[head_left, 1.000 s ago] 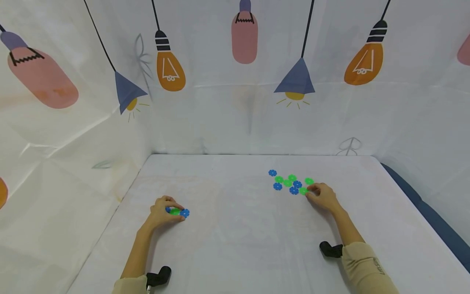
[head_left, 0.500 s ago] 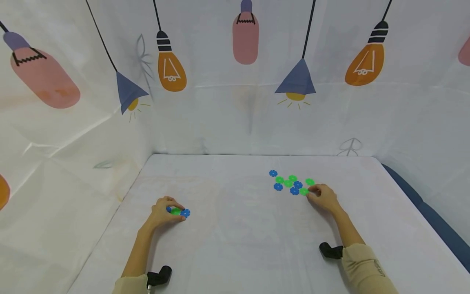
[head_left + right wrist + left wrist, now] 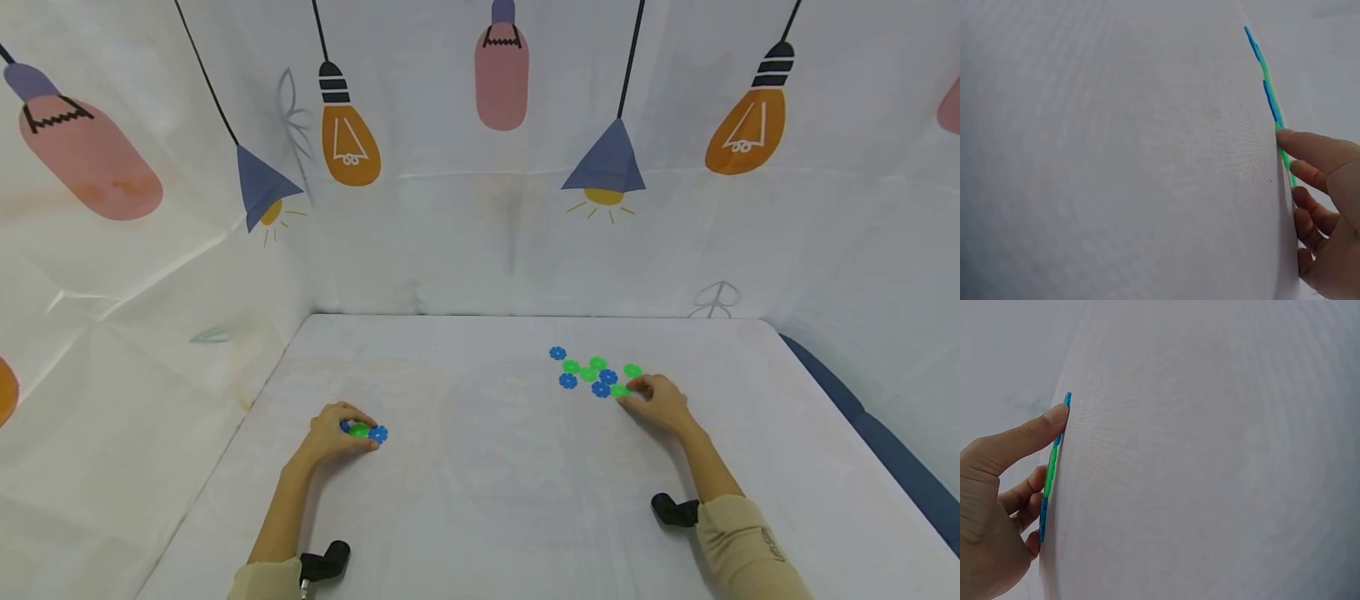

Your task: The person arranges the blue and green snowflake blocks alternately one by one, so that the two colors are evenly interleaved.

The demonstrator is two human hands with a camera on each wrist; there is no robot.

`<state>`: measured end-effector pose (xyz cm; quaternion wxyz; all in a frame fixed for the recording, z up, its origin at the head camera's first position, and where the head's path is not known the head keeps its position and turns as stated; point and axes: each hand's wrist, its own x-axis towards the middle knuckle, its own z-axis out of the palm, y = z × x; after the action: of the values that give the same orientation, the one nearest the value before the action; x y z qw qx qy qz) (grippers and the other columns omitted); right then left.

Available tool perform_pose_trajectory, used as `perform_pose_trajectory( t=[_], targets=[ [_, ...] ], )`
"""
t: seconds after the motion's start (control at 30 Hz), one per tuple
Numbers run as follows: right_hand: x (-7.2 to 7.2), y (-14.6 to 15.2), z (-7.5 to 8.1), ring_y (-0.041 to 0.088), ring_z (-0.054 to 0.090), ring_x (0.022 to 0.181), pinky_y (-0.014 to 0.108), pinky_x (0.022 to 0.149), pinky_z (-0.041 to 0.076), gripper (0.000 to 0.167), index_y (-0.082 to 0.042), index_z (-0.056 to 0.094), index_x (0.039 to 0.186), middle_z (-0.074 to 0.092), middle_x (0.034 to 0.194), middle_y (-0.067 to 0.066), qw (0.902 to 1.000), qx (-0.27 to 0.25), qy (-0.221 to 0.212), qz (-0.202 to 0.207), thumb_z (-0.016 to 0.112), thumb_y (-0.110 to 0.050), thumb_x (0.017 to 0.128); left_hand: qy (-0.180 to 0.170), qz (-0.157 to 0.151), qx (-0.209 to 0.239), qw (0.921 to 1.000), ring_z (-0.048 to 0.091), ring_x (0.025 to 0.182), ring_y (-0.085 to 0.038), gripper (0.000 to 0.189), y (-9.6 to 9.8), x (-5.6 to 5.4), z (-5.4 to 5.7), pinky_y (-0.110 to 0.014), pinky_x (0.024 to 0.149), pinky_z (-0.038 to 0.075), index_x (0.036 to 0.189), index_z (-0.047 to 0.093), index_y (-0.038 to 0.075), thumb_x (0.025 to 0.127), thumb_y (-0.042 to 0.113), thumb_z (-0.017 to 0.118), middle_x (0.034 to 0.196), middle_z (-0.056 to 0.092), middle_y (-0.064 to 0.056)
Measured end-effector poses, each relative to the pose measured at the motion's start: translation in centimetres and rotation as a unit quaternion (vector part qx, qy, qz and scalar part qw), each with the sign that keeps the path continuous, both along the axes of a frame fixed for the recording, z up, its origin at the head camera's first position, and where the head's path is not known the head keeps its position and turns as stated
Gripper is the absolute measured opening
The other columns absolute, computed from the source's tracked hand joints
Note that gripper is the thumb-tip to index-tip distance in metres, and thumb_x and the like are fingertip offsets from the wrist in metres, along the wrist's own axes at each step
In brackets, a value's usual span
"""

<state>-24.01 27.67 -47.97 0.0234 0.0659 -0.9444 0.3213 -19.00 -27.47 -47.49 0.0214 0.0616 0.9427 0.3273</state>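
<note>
My left hand [image 3: 339,431] holds a short row of flower-shaped interlocking discs near the left side of the table: a green disc [image 3: 360,430] between a blue disc [image 3: 378,434] and another blue disc [image 3: 345,426] partly behind the fingers. In the left wrist view its thumb lies on the upper blue disc [image 3: 1068,398]. Toward the back right, my right hand [image 3: 660,402] pinches a green disc [image 3: 620,390] between thumb and fingers, low at the tabletop. A loose-looking group of discs lies to its left, among them a blue disc [image 3: 601,389]; another green disc [image 3: 632,370] lies just behind the fingers.
Farther left in the group lie a blue disc [image 3: 557,353], a second blue disc [image 3: 567,381] and several green ones. The white table [image 3: 480,492] stands against a white cloth [image 3: 450,242] printed with lamps. Black mounts [image 3: 327,562] sit at both wrists.
The right thumb has slid slightly left along the near side of the green disc. The left hand and its row of discs have stayed in place.
</note>
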Motion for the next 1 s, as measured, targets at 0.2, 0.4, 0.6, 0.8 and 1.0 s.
perform_pose_trajectory(
  t=[0.2, 0.4, 0.6, 0.8, 1.0],
  targets=[
    [0.06, -0.02, 0.08, 0.037, 0.052, 0.097, 0.058, 0.083, 0.034, 0.038, 0.006, 0.061, 0.106, 0.060, 0.106, 0.024, 1.0000, 0.003, 0.002, 0.000, 0.068, -0.025, 0.084, 0.002, 0.001, 0.000, 1.0000, 0.050, 0.100, -0.032, 0.034, 0.00, -0.02, -0.07, -0.060, 0.085, 0.034, 0.091, 0.075, 0.013, 0.065, 0.032, 0.084, 0.102, 0.060, -0.009],
    [0.26, 0.27, -0.09, 0.039, 0.052, 0.098, 0.053, 0.087, 0.040, 0.038, 0.009, 0.059, 0.104, 0.059, 0.104, 0.025, 1.0000, -0.002, 0.007, -0.001, 0.068, -0.023, 0.085, 0.005, 0.002, 0.001, 1.0000, 0.051, 0.099, -0.030, 0.034, -0.03, 0.08, -0.02, -0.059, 0.084, 0.037, 0.091, 0.075, 0.013, 0.065, 0.033, 0.084, 0.101, 0.060, -0.008],
    [0.60, 0.55, 0.12, 0.040, 0.053, 0.099, 0.052, 0.088, 0.042, 0.032, 0.010, 0.059, 0.104, 0.058, 0.104, 0.025, 0.9996, -0.017, -0.002, 0.022, 0.067, -0.015, 0.085, 0.019, -0.001, 0.008, 0.9998, 0.051, 0.097, -0.031, 0.033, 0.07, 0.22, 0.02, -0.058, 0.082, 0.037, 0.088, 0.075, 0.013, 0.064, 0.033, 0.084, 0.098, 0.060, -0.009],
    [0.44, 0.52, -0.06, 0.032, 0.053, 0.090, 0.046, 0.081, 0.044, 0.031, 0.009, 0.061, 0.099, 0.059, 0.098, 0.020, 0.9996, -0.014, 0.007, 0.024, 0.070, -0.013, 0.079, -0.002, 0.005, 0.004, 1.0000, 0.050, 0.099, -0.030, 0.033, -0.07, 0.10, 0.00, -0.059, 0.085, 0.036, 0.092, 0.074, 0.012, 0.066, 0.031, 0.084, 0.101, 0.060, -0.008],
    [0.56, 0.19, -0.03, 0.030, 0.054, 0.085, 0.042, 0.076, 0.045, 0.029, 0.009, 0.062, 0.095, 0.060, 0.092, 0.018, 0.9992, -0.018, 0.033, 0.010, 0.072, -0.011, 0.076, -0.008, 0.012, 0.009, 0.9999, 0.050, 0.099, -0.029, 0.033, -0.13, 0.09, 0.08, -0.057, 0.085, 0.037, 0.092, 0.075, 0.014, 0.066, 0.033, 0.084, 0.101, 0.060, -0.006]
  ],
)
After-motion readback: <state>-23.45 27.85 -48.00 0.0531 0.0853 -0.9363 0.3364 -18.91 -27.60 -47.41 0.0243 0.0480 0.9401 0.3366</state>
